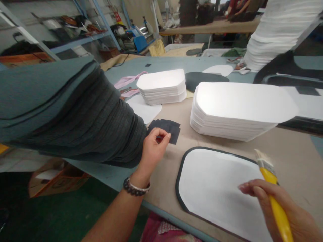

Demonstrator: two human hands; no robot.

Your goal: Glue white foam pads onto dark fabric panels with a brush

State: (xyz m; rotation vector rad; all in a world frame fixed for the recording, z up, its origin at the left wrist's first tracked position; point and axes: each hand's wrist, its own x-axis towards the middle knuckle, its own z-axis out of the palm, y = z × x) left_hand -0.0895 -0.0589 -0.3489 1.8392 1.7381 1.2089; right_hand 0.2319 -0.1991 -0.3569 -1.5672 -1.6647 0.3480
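My right hand (280, 201) is wrapped round a paintbrush (272, 191) with a yellow handle, its pale bristles pointing up and away. Beneath it lies a white rounded panel (217, 181) with a black border, flat on the table. My left hand (156, 144), with a beaded bracelet on the wrist, pinches thumb and forefinger together at a small pile of black square patches (174, 129). The fingertips appear to grip the edge of one patch, though they partly hide it.
At left a tall stack of dark grey sheets (108, 111) leans over the table. Two stacks of white panels (161, 80) (232, 107) stand beyond my hands. A taller white stack (277, 37) rises at back right. A cardboard box (58, 181) sits below the table's left edge.
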